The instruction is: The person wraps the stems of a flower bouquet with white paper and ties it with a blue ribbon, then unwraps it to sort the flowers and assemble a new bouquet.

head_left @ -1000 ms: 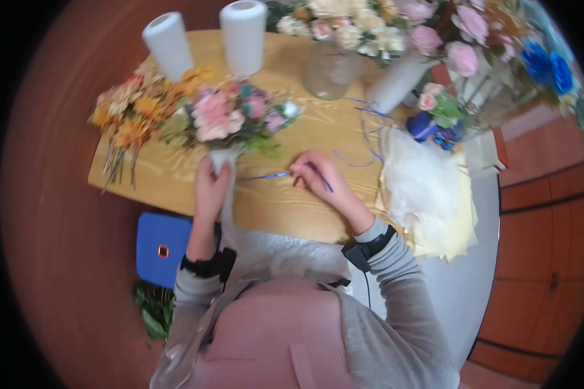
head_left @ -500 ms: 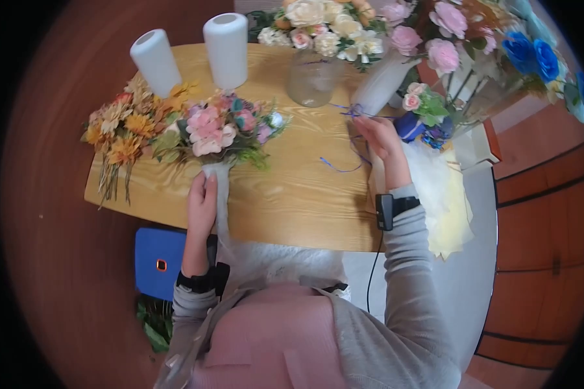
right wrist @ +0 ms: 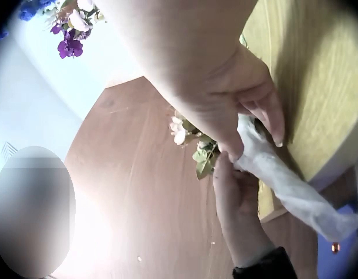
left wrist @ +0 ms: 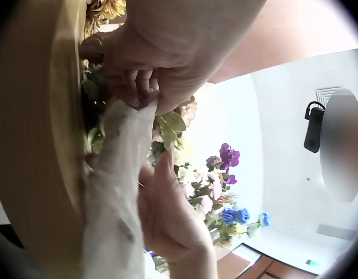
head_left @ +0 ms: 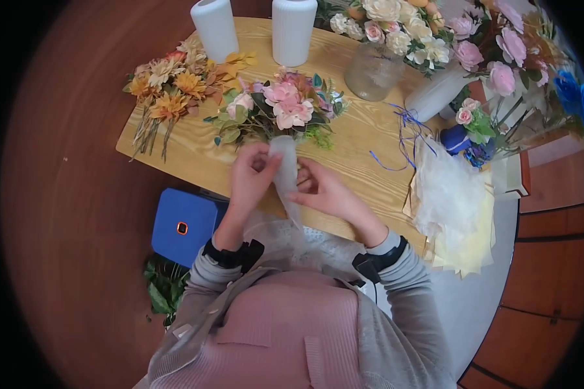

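A bouquet [head_left: 291,104] of pink flowers and green leaves lies at the table's front part, with its stem end toward the person. White, thin, sheet-like wrapping [head_left: 284,155] covers the stems and hangs down past the table edge. My left hand [head_left: 250,175] holds the wrapped stems just below the flowers, thumb over the wrapping. From the other side my right hand [head_left: 331,191] grips the same wrapping, its thumb in front; the right wrist view shows its fingers curled round the wrapping [right wrist: 272,168]. Part of the stems is hidden by the hands and wrapping.
Orange and cream flowers [head_left: 169,91] lie left of the bouquet. Two white vases [head_left: 294,32] stand behind. Tangled blue ribbon [head_left: 405,139] lies at right, near a stack of white and yellow sheets [head_left: 451,188]. A glass vase [head_left: 373,74] holds flowers; a blue box [head_left: 185,223] sits below left.
My right hand held a strip of blue ribbon, carried it to the right and let it go by the vase. It has come back to the white wrapping beside my left hand.
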### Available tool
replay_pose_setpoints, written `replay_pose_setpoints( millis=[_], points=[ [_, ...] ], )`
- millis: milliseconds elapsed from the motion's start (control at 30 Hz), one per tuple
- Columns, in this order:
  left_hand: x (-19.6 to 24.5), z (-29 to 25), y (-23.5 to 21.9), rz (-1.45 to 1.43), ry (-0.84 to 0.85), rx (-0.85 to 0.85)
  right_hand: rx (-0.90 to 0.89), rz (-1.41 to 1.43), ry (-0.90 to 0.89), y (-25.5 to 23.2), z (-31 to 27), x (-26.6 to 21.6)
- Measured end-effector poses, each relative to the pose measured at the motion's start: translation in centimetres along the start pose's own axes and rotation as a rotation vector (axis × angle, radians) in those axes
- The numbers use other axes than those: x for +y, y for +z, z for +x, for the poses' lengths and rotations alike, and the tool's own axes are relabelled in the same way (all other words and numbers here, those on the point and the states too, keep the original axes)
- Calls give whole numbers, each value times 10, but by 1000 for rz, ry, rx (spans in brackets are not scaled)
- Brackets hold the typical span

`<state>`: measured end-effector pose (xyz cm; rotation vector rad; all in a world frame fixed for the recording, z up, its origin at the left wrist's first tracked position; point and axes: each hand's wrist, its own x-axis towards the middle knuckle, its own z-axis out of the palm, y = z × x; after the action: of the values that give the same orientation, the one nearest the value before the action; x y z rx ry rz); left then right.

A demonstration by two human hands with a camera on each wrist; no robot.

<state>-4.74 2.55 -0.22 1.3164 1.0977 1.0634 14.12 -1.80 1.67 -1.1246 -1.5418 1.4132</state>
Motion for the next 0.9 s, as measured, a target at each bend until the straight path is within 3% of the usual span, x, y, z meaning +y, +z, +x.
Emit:
replay_pose_setpoints(
  millis=[67,100,133,167,233,300,400,467,500,567,600,667,767,900],
  points=[
    [20,-13,17,-41,126,-65,32,-12,-56,6,3,7],
    [33,-17,24,-297,10,-232,42,-126,-135,5,6,19],
    [35,-17,22,-299,10,-230,53,-241,-214,4,7,22],
    [36,-17,20,-241,16,-231,51,-242,-212,1,5,24],
    [29,-15,10,-183,20,-234,325,-342,-27,-8,0,27],
    [1,-13,-2,-38,71,21,393,-398,27,-22,-8,31],
    [-24,-14,-4,108,91,99,517,-471,78,-29,-15,18],
    [-14,-18,4,-47,64,36,698,-876,-337,-30,-12,11],
    [-9,-18,7,-202,39,-28,700,-877,-336,-26,-14,6],
    [-6,-17,5,-166,-24,-88,318,-310,-75,-9,-15,-3],
    [-5,-16,4,-130,-85,-147,321,-308,-76,-1,-12,1],
    [-7,-14,2,-25,-77,-128,34,215,152,11,-5,11],
    [-7,-14,1,114,-20,-84,-91,87,229,10,3,15],
    [28,-21,7,188,72,14,-47,207,194,9,7,12]
  ],
)
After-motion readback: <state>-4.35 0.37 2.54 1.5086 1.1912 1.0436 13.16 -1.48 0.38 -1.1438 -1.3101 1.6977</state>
